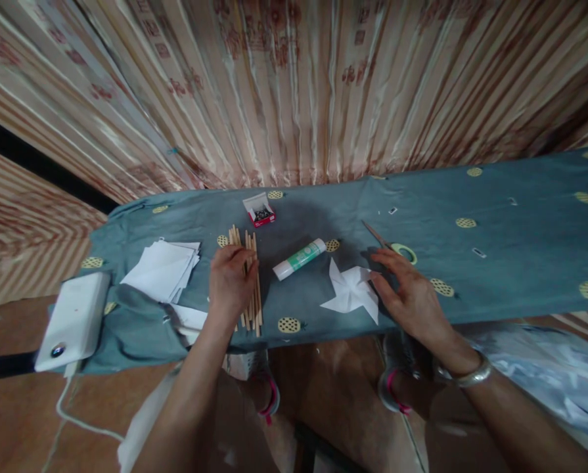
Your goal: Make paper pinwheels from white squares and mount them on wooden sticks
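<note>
On the bundle of thin wooden sticks [255, 299] rests my left hand [232, 279], its fingers curled over them; whether it grips one is hidden. A white paper pinwheel [351, 290] with folded blades lies flat right of centre. My right hand [409, 295] is at its right edge, thumb and fingers apart, fingertips touching or just above a blade. Between the hands lies a white and green glue stick [299, 259], slanting. Just beyond my right fingers are scissors [404, 252] with light green handles.
Behind the sticks stands an open red box [260, 211] of small dark pins. At the left are stacked white paper sheets [163, 268] and a white power bank [74, 320] with a cable. A striped curtain [294, 92] hangs behind the cloth-covered table [422, 197].
</note>
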Demonstrator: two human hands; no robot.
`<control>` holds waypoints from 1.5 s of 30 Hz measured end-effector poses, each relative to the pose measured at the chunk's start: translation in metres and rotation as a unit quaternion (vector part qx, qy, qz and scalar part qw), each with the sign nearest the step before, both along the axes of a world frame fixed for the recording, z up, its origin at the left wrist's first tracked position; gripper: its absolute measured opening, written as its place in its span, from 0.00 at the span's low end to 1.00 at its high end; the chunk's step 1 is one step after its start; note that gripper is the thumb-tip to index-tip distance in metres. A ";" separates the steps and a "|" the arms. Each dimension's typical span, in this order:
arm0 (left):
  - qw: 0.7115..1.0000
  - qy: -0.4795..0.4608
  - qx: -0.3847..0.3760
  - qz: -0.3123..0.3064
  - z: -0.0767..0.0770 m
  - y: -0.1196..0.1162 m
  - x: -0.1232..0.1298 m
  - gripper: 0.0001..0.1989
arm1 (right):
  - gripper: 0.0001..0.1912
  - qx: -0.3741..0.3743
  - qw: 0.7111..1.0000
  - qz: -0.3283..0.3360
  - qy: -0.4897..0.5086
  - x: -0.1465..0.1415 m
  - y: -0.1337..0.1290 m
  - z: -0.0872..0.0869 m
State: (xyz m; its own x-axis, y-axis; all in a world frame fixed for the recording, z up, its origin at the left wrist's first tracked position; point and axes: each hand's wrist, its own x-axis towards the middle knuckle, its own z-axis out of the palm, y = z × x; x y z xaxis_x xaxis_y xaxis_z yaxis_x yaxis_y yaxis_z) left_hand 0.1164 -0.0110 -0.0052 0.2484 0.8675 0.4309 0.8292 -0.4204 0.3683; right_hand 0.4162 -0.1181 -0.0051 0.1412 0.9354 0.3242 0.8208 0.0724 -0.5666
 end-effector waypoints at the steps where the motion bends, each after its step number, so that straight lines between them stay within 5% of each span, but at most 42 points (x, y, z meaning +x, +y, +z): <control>1: 1.000 -0.006 0.002 -0.008 0.001 -0.001 0.003 0.09 | 0.18 0.001 1.000 -0.002 -0.001 0.000 0.001 0.000; 13: 0.995 -0.055 -0.015 -0.078 0.010 -0.006 0.039 0.06 | 0.15 0.057 0.998 -0.003 0.024 -0.019 0.032 0.008; 23: 0.968 -0.079 -0.087 -0.221 0.012 -0.045 0.083 0.07 | 0.19 -0.110 0.994 -0.007 -0.019 0.009 0.036 0.017; 34: 0.935 -0.205 -0.213 -0.196 -0.005 -0.048 0.097 0.23 | 0.26 -0.159 0.984 0.074 0.021 0.000 0.035 0.017; 45: 0.843 -0.366 -0.362 -0.158 -0.002 -0.045 0.106 0.29 | 0.21 -0.095 0.960 0.115 0.236 0.010 0.031 0.023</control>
State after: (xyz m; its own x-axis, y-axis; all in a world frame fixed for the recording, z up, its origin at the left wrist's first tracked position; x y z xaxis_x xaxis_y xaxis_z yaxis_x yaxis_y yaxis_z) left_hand 0.2225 -0.0555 -0.0073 0.4130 0.9096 -0.0446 0.1581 -0.0234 0.9871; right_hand 0.4258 -0.0873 0.0176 0.0130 0.9954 0.0954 0.4437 0.0797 -0.8926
